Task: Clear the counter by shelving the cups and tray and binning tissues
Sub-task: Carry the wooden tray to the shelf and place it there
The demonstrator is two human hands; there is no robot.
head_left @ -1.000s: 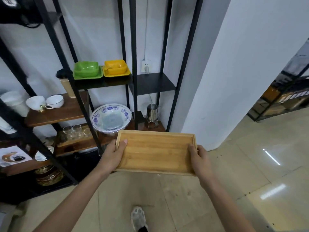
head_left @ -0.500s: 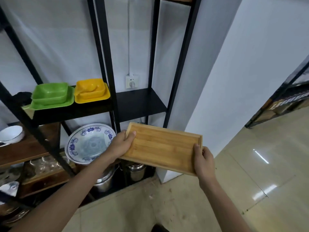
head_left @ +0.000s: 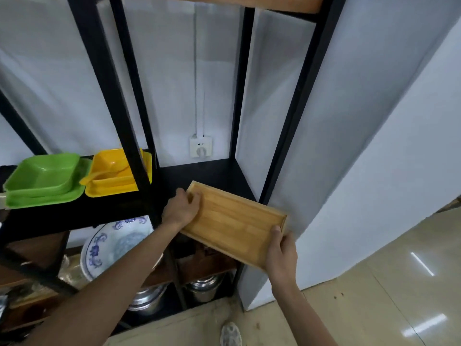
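- Tray [head_left: 234,221] is gripped at opposite ends by left hand [head_left: 180,208] and right hand [head_left: 282,253].
- It is tilted toward the black shelf [head_left: 219,173], likely for sliding in.

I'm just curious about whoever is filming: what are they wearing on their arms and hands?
Nothing that shows. Both forearms are bare as far as the view reaches, with no sleeves. The left hand and right hand carry no gloves, and no watch, ring or wristband is visible. The fingers are uncovered too.
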